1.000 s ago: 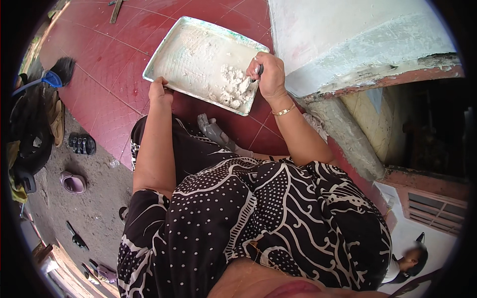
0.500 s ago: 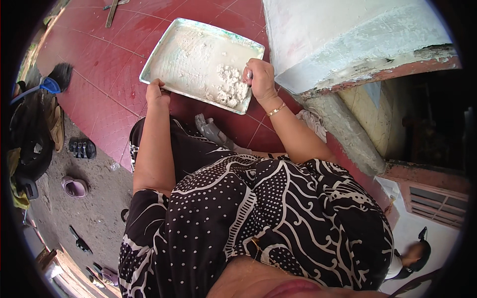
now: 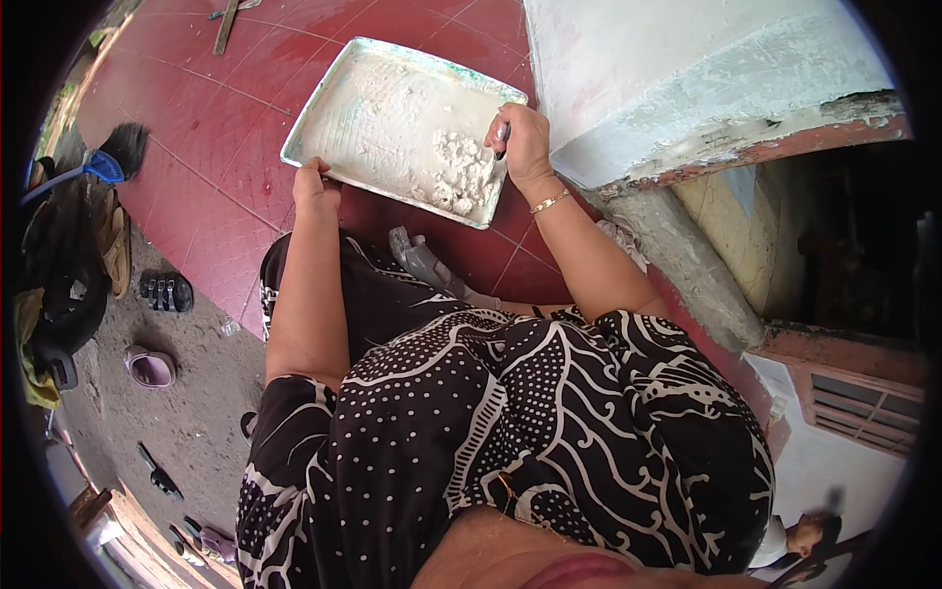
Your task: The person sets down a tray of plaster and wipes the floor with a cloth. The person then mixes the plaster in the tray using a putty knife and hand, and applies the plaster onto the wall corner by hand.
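Your left hand pinches the near edge of a pale, shallow tray, thumb on the rim; this grip likely keeps the tray from sliding. Your right hand makes a tight fist at the tray's right end, around a dark handle, probably for firm pressure close to the lumps. The tray lies tilted across the upper centre of the frame, within reach of both arms. Crumbly white paste gathers in its lower right corner; a thin white film coats the rest.

Beyond it spread red floor tiles, with a blue-headed brush at upper left and a black sandal below.

Your left fingers are hidden under the rim, and your fist covers the tool's working end. Whether the tray rests fully on the floor is unclear. At lower right, another person is cut off and blurred; the doorway above is too dark to read.
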`<state>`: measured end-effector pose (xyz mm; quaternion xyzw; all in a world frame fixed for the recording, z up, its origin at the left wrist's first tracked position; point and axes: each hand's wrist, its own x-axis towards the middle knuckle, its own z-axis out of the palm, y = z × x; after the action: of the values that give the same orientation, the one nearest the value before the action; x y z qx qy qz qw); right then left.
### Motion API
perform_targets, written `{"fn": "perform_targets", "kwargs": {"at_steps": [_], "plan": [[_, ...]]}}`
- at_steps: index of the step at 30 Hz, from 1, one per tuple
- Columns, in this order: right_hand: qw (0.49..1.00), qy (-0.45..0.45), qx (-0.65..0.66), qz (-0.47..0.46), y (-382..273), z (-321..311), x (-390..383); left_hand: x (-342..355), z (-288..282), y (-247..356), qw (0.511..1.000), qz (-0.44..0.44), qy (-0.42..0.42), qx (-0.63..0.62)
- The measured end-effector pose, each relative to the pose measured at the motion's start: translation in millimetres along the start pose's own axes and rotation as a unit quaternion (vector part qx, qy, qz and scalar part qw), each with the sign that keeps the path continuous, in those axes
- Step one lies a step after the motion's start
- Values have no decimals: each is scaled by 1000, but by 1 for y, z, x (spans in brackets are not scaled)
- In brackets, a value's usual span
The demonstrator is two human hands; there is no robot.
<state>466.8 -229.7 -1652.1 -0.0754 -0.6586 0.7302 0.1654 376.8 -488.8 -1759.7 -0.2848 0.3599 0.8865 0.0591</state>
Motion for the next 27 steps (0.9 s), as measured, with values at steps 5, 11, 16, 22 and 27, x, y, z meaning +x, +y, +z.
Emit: {"fn": "perform_targets", "kwargs": {"at_steps": [5,11,16,22,27], "plan": [[994,-54,21,-94,-50,8,11,3,2,12,1000,-20,4,-22],[1000,15,-7,-6,6,0,9,-2,9,6,1000,-7,0,-13],[999,-9,38,-30,-19,2,4,17,-11,7,1000,-15,-6,-12],[1000,6,6,-11,7,12,4,3,-5,3,1000,-14,-2,5],[999,-26,28,-38,-25,21,18,9,-9,9,1000,-11,9,-4]]}}
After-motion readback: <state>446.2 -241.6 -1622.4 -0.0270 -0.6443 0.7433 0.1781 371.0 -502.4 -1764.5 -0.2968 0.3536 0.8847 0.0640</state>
